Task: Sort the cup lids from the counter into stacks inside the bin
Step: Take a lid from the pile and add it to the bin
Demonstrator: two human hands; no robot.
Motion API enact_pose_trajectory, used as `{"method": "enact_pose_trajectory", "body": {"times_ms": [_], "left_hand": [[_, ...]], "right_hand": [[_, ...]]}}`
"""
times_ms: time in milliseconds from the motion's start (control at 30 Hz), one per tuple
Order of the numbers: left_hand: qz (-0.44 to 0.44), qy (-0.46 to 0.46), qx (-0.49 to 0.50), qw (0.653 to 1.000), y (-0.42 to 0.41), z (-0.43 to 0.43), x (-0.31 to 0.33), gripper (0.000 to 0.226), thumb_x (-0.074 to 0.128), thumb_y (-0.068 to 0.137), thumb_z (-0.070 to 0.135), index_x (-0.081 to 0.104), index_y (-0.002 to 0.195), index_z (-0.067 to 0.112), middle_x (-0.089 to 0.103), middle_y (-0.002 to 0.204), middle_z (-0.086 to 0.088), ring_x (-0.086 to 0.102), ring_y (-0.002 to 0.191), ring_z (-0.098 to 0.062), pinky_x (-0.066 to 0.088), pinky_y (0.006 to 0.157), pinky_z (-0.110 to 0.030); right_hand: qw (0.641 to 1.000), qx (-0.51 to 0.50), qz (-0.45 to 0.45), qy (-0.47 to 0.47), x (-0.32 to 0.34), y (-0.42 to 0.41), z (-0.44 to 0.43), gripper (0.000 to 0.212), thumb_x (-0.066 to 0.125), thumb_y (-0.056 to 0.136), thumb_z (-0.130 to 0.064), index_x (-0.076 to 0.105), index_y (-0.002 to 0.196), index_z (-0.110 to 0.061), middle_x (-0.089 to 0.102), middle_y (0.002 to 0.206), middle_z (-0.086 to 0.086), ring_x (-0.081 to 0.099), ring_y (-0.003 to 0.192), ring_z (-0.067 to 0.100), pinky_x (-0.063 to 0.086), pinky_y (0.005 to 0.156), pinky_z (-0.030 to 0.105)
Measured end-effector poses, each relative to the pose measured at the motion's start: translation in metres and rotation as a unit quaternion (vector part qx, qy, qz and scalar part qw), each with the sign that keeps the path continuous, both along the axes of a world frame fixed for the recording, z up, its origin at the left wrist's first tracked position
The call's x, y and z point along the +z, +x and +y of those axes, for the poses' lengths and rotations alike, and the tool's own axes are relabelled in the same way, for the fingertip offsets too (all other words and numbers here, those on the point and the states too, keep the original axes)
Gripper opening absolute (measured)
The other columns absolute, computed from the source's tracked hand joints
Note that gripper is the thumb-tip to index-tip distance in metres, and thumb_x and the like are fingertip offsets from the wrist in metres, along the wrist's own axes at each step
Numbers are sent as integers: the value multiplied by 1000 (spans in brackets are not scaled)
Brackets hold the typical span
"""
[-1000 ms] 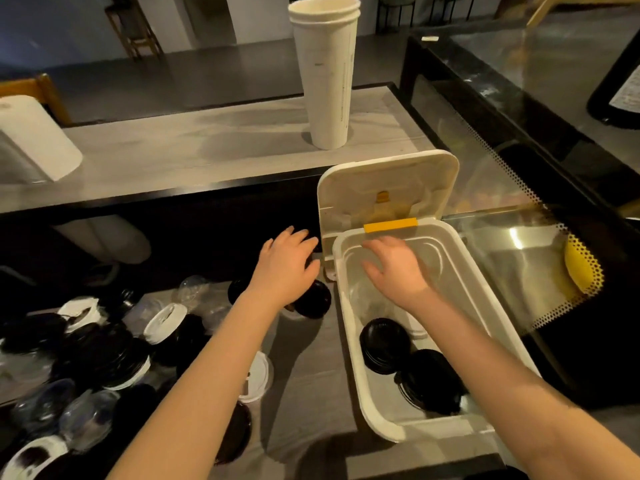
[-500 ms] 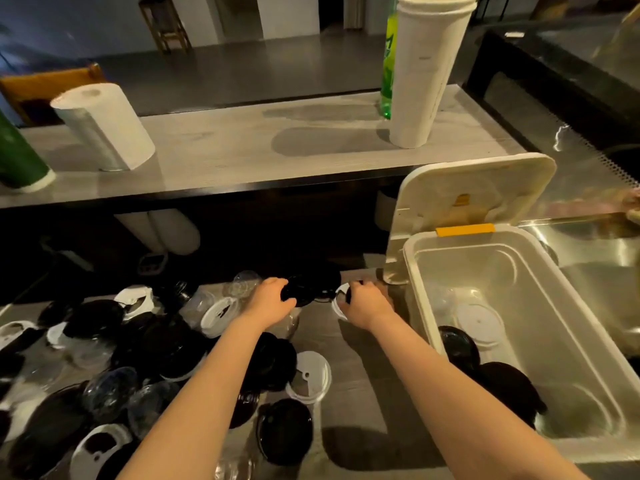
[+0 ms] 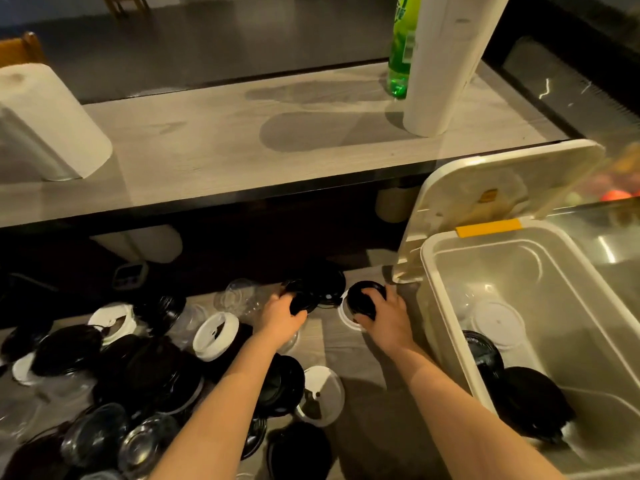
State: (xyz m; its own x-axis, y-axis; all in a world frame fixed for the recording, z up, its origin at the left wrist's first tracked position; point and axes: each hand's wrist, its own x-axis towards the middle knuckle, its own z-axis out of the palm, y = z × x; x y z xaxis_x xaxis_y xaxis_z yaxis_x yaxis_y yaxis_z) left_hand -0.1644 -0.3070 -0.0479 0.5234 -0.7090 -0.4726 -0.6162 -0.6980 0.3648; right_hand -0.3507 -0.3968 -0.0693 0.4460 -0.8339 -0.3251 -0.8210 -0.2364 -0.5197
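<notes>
Lids (image 3: 104, 368): black, white and clear, heaped loose on the counter (image 3: 363, 362), left of the bin (image 3: 453, 327).

Head view
- Left hand (image 3: 280, 317): curled round the edge of a black lid (image 3: 304, 303) at the far end of the heap.
- Right hand (image 3: 388, 320): fingers wrapped over a second black lid (image 3: 363, 301), near the bin's far left corner and above a white lid (image 3: 346, 320) lying flat on the counter. Lifted clear of it or not: cannot tell.
- Bin: cover raised. One white piece (image 3: 498, 323) flat on the floor; black pieces (image 3: 530, 396) grouped toward the near end.

Handling (judged, not seen)
- Probably thin moulded plastic: very light, slightly springy, smooth.
- Likely to nest and cling together; check for a second piece riding up with the first.
- Clear ones likely to crease if squeezed.
- Grip across the rim, thumb opposite fingers, not on the domed centre.
- Lower flat onto a stack of the same kind; avoid dropping, as a light piece may tilt or skate off.
</notes>
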Motion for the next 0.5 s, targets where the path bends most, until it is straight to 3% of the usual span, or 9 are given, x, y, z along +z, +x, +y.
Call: {"method": "enact_pose_trajectory", "body": {"times_ms": [100, 167, 233, 333, 500], "left_hand": [[-62, -57, -3, 996, -5, 0, 4, 50, 50, 93, 36, 41, 138, 16, 32, 146, -10, 27, 137, -29, 30, 110, -38], [-48, -138, 16, 989, -12, -3, 14, 46, 49, 95, 35, 45, 135, 14, 34, 146, -6, 25, 138, -24, 27, 109, -32], [76, -207, 75, 972, -20, -7, 26, 39, 50, 96, 32, 52, 129, 11, 48, 134, -6, 42, 127, -21, 34, 95, -24], [261, -254, 151, 919, -27, -4, 41, 26, 54, 94, 25, 59, 115, 11, 62, 115, -9, 58, 106, -19, 44, 86, -28], [309, -312, 244, 864, -18, 21, 52, 12, 54, 92, 12, 63, 90, 20, 66, 88, 0, 61, 85, -13, 48, 75, -25]], "right_hand": [[997, -30, -62, -26, 8, 2, 2, 64, 70, 80, -35, 42, 137, -25, 35, 145, 5, 31, 132, 27, 32, 107, 35], [984, -46, -167, -41, 19, 10, 8, 72, 78, 71, -32, 45, 134, -21, 47, 135, 1, 41, 126, 20, 37, 106, 34], [967, -16, -248, -52, 31, 19, 19, 78, 83, 65, -28, 46, 133, -17, 54, 128, 0, 45, 121, 11, 40, 102, 29], [956, 55, -279, -76, 51, 29, 32, 79, 84, 65, -25, 46, 133, -15, 55, 126, -2, 40, 112, 0, 32, 95, 16], [960, 100, -256, -48, 52, 30, 41, 79, 78, 75, -26, 37, 142, -16, 50, 137, -1, 44, 126, 11, 36, 103, 24]]}}
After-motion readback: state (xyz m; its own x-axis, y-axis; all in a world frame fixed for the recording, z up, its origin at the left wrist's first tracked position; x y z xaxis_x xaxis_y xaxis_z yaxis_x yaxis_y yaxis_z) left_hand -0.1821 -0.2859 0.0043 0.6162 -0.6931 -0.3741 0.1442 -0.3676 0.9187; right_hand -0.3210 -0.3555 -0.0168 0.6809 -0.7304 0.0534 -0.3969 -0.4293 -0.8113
